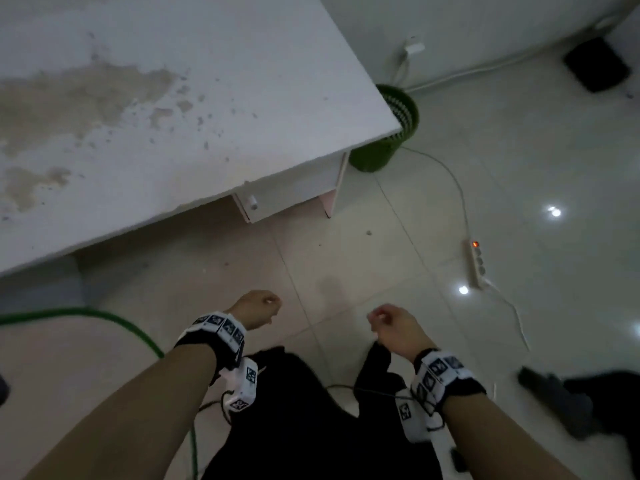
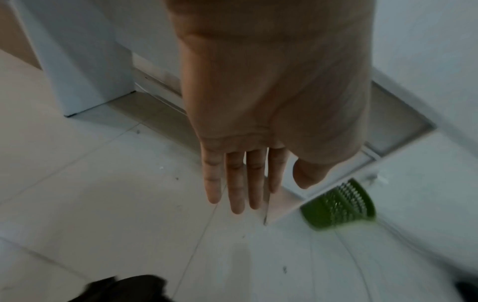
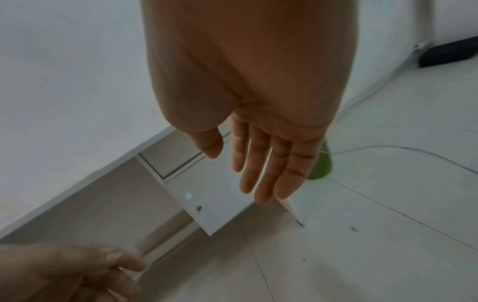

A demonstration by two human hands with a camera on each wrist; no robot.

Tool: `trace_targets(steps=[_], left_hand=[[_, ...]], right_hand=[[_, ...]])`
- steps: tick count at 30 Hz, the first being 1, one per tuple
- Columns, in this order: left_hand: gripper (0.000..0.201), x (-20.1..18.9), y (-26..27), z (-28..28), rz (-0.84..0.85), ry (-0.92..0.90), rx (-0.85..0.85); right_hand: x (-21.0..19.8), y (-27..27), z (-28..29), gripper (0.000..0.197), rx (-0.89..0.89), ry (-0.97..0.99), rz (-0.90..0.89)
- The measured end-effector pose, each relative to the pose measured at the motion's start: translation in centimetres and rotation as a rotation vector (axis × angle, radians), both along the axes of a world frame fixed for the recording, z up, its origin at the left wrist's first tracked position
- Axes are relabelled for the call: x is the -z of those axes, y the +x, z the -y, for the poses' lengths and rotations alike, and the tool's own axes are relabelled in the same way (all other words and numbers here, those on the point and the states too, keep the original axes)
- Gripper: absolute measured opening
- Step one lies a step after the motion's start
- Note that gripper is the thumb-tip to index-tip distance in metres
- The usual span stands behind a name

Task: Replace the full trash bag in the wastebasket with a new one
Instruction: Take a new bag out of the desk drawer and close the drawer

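**Pale tiles, a stained counter, a green wastebasket at its far corner**

Glossy pale tiles make up the floor (image 1: 433, 188), and ceiling lights glint off them. We take the white counter (image 1: 173, 98) as our landmark: its top is blotched with brownish stains, and a small white cabinet door with a knob (image 1: 254, 204) hangs under its near edge. The green slatted wastebasket (image 1: 388, 140) stands on the floor at the counter's far right corner, partly tucked beneath it, close to the white wall. A white power strip (image 1: 476, 265) with a lit red switch lies on the tiles to the right of the counter, its cable curving back toward the wastebasket. A green hose (image 1: 104, 318) runs along the floor in front of the counter.

Our left hand (image 1: 254, 308) and right hand (image 1: 394, 327) hang over the tiles in front of the counter, well apart from the wastebasket; in the wrist views each has its fingers straight and holds nothing.
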State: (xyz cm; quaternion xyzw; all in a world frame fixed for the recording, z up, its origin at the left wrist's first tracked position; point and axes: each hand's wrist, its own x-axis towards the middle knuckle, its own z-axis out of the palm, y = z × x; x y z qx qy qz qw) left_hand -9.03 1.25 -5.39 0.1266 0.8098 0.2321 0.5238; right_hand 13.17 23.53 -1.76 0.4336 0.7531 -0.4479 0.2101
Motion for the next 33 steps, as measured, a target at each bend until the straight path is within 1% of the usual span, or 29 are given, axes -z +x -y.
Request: trace_targets(steps=[2,4,5,7,9,11,12,14,16,17,18,20,22,24,26,28,29,30,33], left_hand=[[0.018,0.4,0.4,-1.1,-0.030,-0.005,-0.093],[0.020,-0.1,-0.4,-2.6,-0.132,0.027,-0.177],[0.023,-0.7,-1.4,-3.4,-0.223,0.056,-0.222],[0.029,-2.8,-3.8,-5.1,-0.459,0.137,-0.309],[0.024,-4.9,-6.2,-6.6,-0.658,0.293,-0.461],[0.021,-6.8,-8.6,-7.9,-0.859,0.404,-0.558],[0.021,-7.3,-9.5,-8.4,-0.966,0.426,-0.573],[0.023,-7.3,-11.3,-9.0,-1.187,0.437,-0.527],[0.029,-6.1,-13.1,-9.1,-1.348,0.322,-0.387],[0.035,-5.2,-14.0,-9.1,-1.391,0.236,-0.310],[0.041,-4.3,-14.7,-8.9,-1.415,0.172,-0.252],[0.048,-2.7,-15.4,-8.4,-1.488,0.121,-0.188],[0.051,-1.4,-15.5,-8.1,-1.558,0.084,-0.132],[0.053,-1.2,-15.5,-8.0,-1.576,0.043,-0.104],[0.054,-1.4,-15.5,-8.1,-1.546,0.041,-0.105],[0.056,-1.9,-15.3,-8.0,-1.511,0.058,-0.103],[0.055,-2.2,-15.1,-8.0,-1.490,0.071,-0.104],[0.053,-2.5,-15.0,-7.8,-1.467,0.087,-0.099],[0.044,-3.2,-14.9,-7.2,-1.401,0.158,-0.105]], right_hand=[[-0.1,-3.7,-4.1,0.012,-0.088,0.054,-0.104],[-0.3,-8.0,-6.8,0.009,-0.148,0.089,-0.188],[-0.3,-10.3,-7.9,0.009,-0.154,0.095,-0.240],[0.4,-15.0,-9.3,0.012,-0.159,0.114,-0.340],[1.4,-19.5,-10.0,0.021,-0.169,0.101,-0.430],[2.3,-23.8,-10.1,0.028,-0.139,0.077,-0.517],[2.8,-25.5,-10.0,0.030,-0.130,0.067,-0.544],[3.8,-28.5,-9.5,0.028,-0.100,0.046,-0.613],[4.6,-30.9,-9.1,0.028,-0.061,0.029,-0.679],[5.1,-32.0,-8.9,0.029,-0.068,0.027,-0.705],[5.8,-33.0,-8.8,0.032,-0.101,0.035,-0.720],[7.1,-34.9,-8.7,0.035,-0.173,0.055,-0.747],[8.1,-36.6,-8.4,0.034,-0.164,0.070,-0.781],[8.7,-37.9,-8.2,0.039,-0.164,0.114,-0.783],[9.1,-38.8,-8.3,0.045,-0.211,0.175,-0.775],[9.4,-39.1,-8.3,0.037,-0.217,0.192,-0.855],[9.3,-39.1,-8.3,0.034,-0.199,0.201,-0.909],[9.3,-38.9,-8.1,0.035,-0.175,0.224,-0.943],[9.6,-37.2,-7.4,0.043,-0.112,0.274,-1.021]])
